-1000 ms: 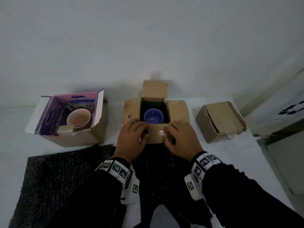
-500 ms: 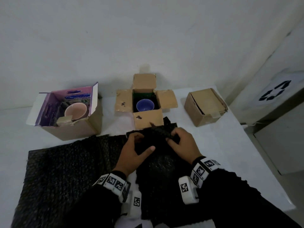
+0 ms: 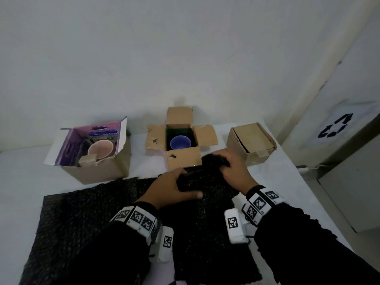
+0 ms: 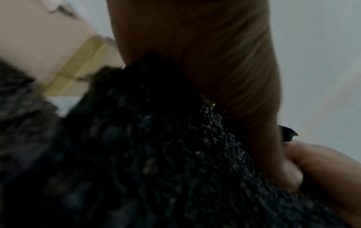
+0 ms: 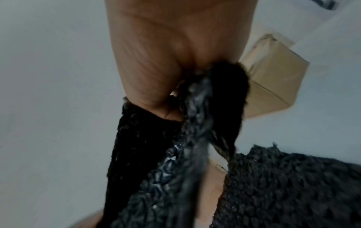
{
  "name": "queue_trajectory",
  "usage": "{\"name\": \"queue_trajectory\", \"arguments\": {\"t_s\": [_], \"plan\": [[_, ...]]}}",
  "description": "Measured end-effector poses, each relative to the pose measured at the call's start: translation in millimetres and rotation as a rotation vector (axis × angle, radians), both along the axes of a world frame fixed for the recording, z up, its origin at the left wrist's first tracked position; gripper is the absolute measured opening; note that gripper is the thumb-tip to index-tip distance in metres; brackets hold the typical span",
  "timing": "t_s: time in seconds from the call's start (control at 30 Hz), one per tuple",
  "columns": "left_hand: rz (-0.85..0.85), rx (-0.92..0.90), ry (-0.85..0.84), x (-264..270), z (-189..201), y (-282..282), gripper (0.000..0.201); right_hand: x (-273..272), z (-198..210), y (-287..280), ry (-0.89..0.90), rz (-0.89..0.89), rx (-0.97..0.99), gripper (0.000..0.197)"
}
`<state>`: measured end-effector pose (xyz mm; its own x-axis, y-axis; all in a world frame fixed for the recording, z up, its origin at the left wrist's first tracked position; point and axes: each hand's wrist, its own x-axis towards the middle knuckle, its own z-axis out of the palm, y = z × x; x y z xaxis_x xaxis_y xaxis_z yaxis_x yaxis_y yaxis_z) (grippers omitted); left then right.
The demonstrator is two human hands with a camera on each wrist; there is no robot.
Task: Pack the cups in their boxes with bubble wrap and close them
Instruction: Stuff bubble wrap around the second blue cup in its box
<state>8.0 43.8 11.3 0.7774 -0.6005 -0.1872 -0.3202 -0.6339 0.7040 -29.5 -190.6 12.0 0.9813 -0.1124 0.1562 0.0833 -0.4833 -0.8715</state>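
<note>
A blue cup (image 3: 180, 142) sits inside the open middle cardboard box (image 3: 183, 159), its four flaps spread out. A pink cup (image 3: 100, 150) lies in the purple-lined box (image 3: 96, 171) at the left. Both hands hold a sheet of black bubble wrap (image 3: 205, 204) just in front of the middle box. My left hand (image 3: 174, 187) grips its left edge, thumb stretched across the top. My right hand (image 3: 228, 163) clutches a bunched corner. The wrap (image 4: 166, 154) fills the left wrist view; its gathered fold (image 5: 205, 123) runs through the right wrist view under the palm.
A closed cardboard box (image 3: 251, 141) stands at the right of the white table (image 3: 144, 165). A larger black bubble wrap sheet (image 3: 82, 219) covers the near left. A white wall runs behind the boxes; a cabinet with a recycling sign (image 3: 335, 127) stands right of the table edge.
My hands left the middle box's front flap, drew back toward me and took hold of the black bubble wrap; the right hand now lifts a bunched corner toward the box.
</note>
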Motion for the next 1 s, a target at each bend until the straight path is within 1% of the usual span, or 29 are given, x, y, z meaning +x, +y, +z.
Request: {"name": "queue_trajectory", "arguments": {"t_s": [0.03,0.07,0.1,0.13,0.23,0.3,0.33,0.37,0.43,0.47,0.5,0.53,0.57,0.6,0.67,0.73,0.8,0.83,0.93,0.97,1.0], "plan": [[-0.072,0.150,-0.102,4,5,0,0.054,3,2,0,0.016,0.010,-0.083,0.031],[-0.128,0.279,-0.205,7,8,0,0.049,5,4,1,0.045,0.024,-0.149,0.033],[-0.156,0.345,-0.273,11,11,0,0.037,6,6,2,0.079,0.032,-0.179,0.037],[-0.163,0.349,-0.297,15,13,1,0.029,7,7,2,0.121,0.034,-0.177,0.036],[-0.110,0.295,-0.237,26,17,6,0.022,5,17,3,0.185,0.048,-0.023,0.015],[-0.088,0.317,-0.252,33,22,10,0.019,3,21,1,0.174,0.074,0.014,0.033],[-0.079,0.314,-0.274,36,24,12,0.021,2,24,2,0.168,0.092,-0.014,0.041],[-0.074,0.289,-0.299,37,27,13,0.023,2,27,2,0.161,0.099,-0.092,0.043],[-0.063,0.192,-0.316,37,34,15,0.036,6,26,3,0.112,0.072,-0.307,0.038],[-0.060,0.140,-0.313,37,37,15,0.045,10,25,2,0.094,0.045,-0.362,0.037],[-0.058,0.091,-0.312,37,39,15,0.050,14,24,2,0.090,0.029,-0.374,0.032],[-0.053,0.051,-0.303,40,40,16,0.051,18,24,1,0.107,0.032,-0.366,0.024],[-0.046,0.033,-0.291,43,42,17,0.048,22,25,1,0.133,0.059,-0.349,0.015],[-0.047,0.042,-0.284,47,43,18,0.044,25,27,1,0.149,0.093,-0.341,0.011],[-0.059,0.051,-0.281,57,44,21,0.041,30,36,3,0.194,0.141,-0.364,0.014],[-0.023,-0.021,-0.302,65,44,21,0.032,34,45,6,0.225,0.160,-0.400,0.017],[0.048,-0.105,-0.370,71,45,19,0.027,37,53,9,0.243,0.178,-0.360,0.018],[0.072,-0.127,-0.417,75,46,19,0.026,39,57,11,0.256,0.197,-0.304,0.018],[0.104,-0.146,-0.543,89,43,16,0.019,50,56,15,0.302,0.236,-0.061,0.035],[0.107,-0.156,-0.568,95,41,15,0.017,57,53,15,0.295,0.232,0.020,0.037],[0.109,-0.160,-0.578,100,40,14,0.016,64,50,15,0.278,0.210,0.054,0.034]]}}
